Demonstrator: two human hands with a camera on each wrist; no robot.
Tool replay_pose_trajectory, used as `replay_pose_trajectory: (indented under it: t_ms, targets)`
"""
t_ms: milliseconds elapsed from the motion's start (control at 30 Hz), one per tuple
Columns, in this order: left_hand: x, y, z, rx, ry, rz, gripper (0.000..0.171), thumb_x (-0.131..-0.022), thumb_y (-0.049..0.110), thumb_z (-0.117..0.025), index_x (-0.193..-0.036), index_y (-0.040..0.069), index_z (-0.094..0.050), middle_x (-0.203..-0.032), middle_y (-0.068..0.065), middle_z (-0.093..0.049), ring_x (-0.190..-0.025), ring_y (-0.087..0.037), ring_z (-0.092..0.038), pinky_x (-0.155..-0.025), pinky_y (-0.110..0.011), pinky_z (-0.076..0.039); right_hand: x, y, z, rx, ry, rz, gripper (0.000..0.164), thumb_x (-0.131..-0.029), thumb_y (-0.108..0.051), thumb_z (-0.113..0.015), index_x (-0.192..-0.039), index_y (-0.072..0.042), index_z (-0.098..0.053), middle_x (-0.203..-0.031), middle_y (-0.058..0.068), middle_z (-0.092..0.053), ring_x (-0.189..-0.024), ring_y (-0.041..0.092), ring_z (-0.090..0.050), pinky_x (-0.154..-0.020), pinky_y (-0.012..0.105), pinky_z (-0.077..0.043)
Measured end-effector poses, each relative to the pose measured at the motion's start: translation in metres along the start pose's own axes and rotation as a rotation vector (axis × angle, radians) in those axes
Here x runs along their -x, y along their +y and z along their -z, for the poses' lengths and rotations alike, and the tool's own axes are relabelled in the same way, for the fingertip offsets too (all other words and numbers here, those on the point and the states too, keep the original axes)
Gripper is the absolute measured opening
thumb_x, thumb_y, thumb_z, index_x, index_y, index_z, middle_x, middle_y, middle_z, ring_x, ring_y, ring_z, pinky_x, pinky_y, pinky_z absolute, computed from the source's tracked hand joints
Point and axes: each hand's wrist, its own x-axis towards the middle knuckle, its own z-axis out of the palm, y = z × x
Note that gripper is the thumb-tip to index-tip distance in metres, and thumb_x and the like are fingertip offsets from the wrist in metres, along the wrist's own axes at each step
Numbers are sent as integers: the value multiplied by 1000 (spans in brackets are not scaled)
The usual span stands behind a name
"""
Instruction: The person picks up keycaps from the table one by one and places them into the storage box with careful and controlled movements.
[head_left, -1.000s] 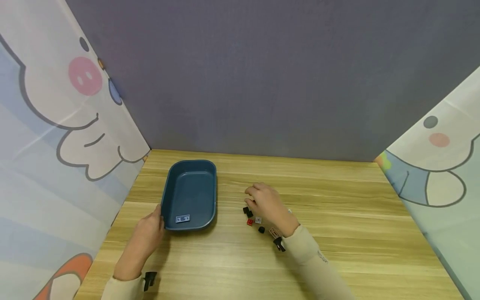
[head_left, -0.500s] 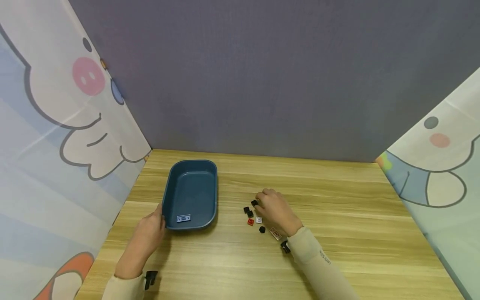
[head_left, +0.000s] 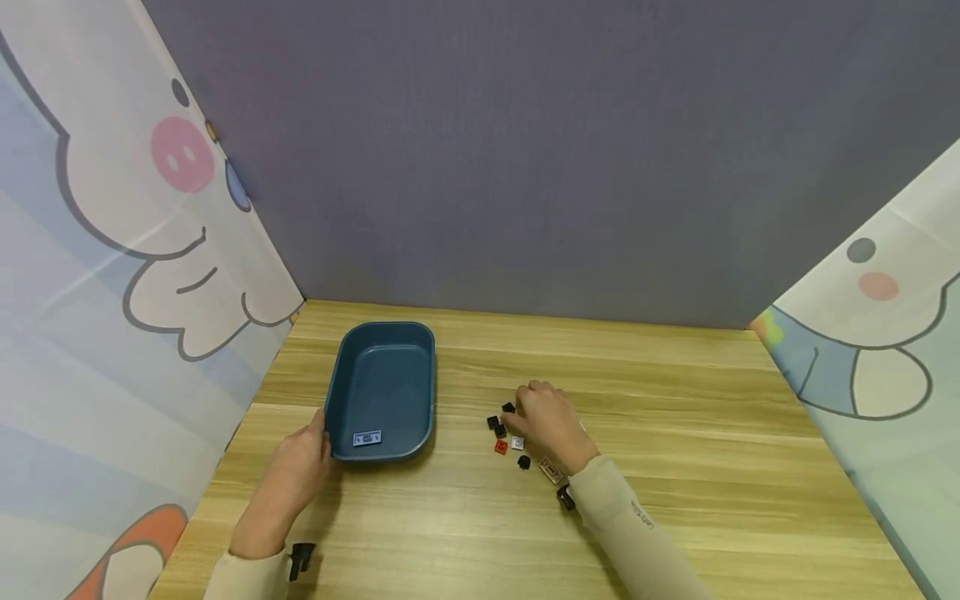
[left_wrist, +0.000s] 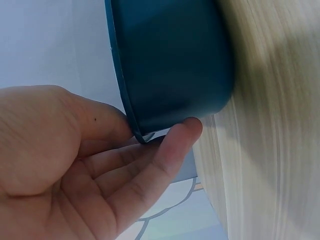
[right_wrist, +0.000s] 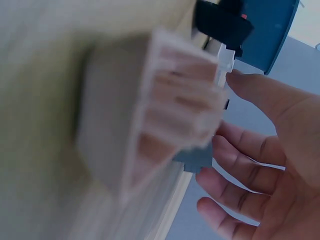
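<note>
At the left, a blue tray (head_left: 381, 392) lies on the table, a small printed oblong piece (head_left: 367, 438) inside it. My left hand (head_left: 296, 467) pinches the tray's near left corner, thumb over the rim and fingers below it in the left wrist view. My right hand (head_left: 553, 425) is low over a cluster of small pieces, thumb and fingers apart. Around it lie black pieces (head_left: 492, 422), a red piece (head_left: 501, 447), a white square piece (head_left: 517, 443) and a beige oblong piece (head_left: 551, 470). A grey-blue piece (right_wrist: 195, 157) sits by the right fingertips in the right wrist view.
The wood-grain table (head_left: 675, 400) meets a dark grey panel (head_left: 525, 167) at the back. Cartoon-print sheets (head_left: 97, 250) stand along both sides. In the right wrist view, the beige piece is large, close and blurred.
My right hand has drawn slightly back and to the right over the pieces, uncovering a black piece on its left. My left hand keeps its hold on the tray.
</note>
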Motion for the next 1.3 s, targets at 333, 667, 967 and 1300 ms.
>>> replay_pose_trajectory:
  t_ms: [333, 667, 967, 1300]
  targets:
    - [-1, 1, 0, 1, -10, 10, 40, -97, -3, -50, -131, -24, -44, -114, -40, -60, -99, -53, -63, -80, -59, -52, -3, -6, 1, 45, -9, -19, 38, -90, -42, -75, -68, -16, -57, -66, -4, -48, -59, 14, -49, -55, 33, -47]
    - [0, 2, 0, -16, -32, 27, 43, -98, -3, -50, -133, -26, -43, -114, -41, -60, -96, -51, -65, -74, -56, -55, -4, -5, -1, 59, 2, -25, 30, -91, -39, -73, -78, -13, -64, -75, 0, -57, -68, 19, -58, -64, 39, -53]
    - [0, 1, 0, -12, -25, 16, 43, -98, -3, -50, -133, -26, -42, -116, -41, -59, -98, -52, -64, -76, -57, -54, -6, -8, 5, 39, 34, -15, 28, -91, -35, -74, -82, -10, -66, -77, 2, -58, -70, 19, -58, -64, 38, -53]
    - [0, 1, 0, -15, -39, 27, 44, -98, -3, -50, -133, -26, -41, -118, -41, -58, -100, -52, -63, -78, -57, -54, -16, -27, 23, -38, 95, 57, 24, -93, -34, -74, -96, -10, -73, -90, 2, -65, -73, 15, -60, -64, 32, -53]
